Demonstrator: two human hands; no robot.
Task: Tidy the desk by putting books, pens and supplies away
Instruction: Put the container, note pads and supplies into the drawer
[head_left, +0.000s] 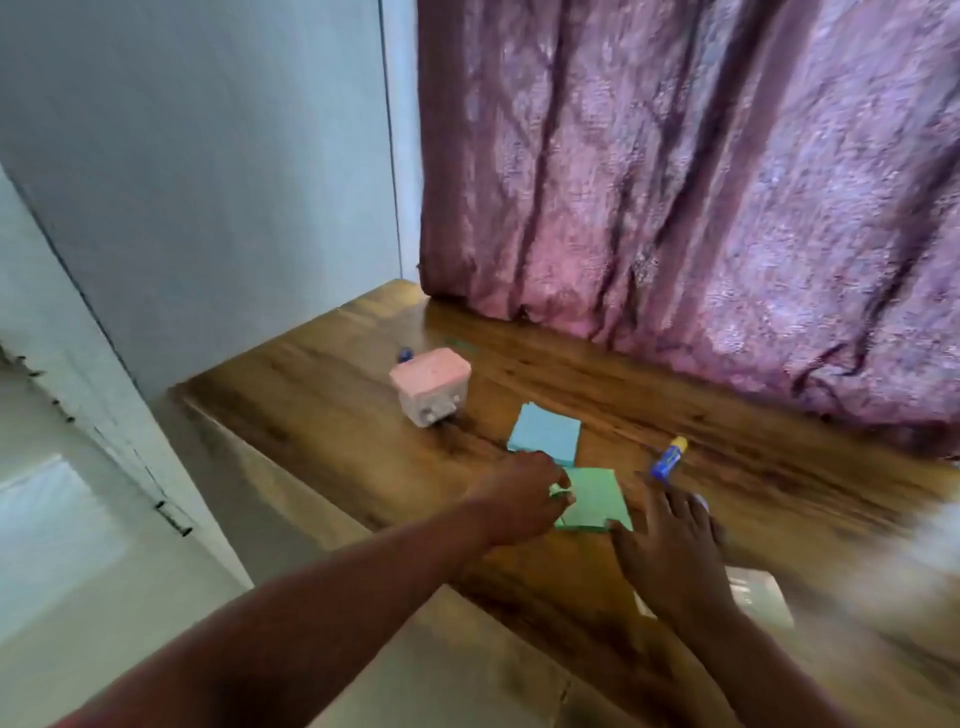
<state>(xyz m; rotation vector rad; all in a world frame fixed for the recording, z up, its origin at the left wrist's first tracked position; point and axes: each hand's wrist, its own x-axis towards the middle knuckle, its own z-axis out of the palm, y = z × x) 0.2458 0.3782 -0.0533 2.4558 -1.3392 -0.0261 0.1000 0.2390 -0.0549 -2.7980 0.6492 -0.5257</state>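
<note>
**Both hands at the green pad, desk half cleared**

On the wooden desk (322, 395), near its front edge, both hands meet at a green sticky-note pad (595, 499). The left hand (519, 493) comes in from the left, fingers curled over the pad's left edge; thumb and fingertips seem to pinch that edge, though blur keeps the grip from being certain. The right hand (670, 551) lies flat with fingers spread and loose, holding nothing; its fingertips touch the pad's near right corner.

Just beyond the left hand's knuckles sits a blue sticky-note pad (545, 434), its near corner touching or overlapping the green pad's far edge. Further beyond the same fingers, and slightly left, stands a pink-topped block (431, 382) with a white side face. A small blue object (404, 354) peeks out behind it, too blurred to identify.

Just past the right hand's fingertips lies a blue glue stick (669, 457) with a yellow cap, on its side, cap pointing away. Near the right wrist, something pale and clear (758, 592) sits on the desk, blurred. A pink patterned curtain (701, 182) hangs behind the desk.
</note>
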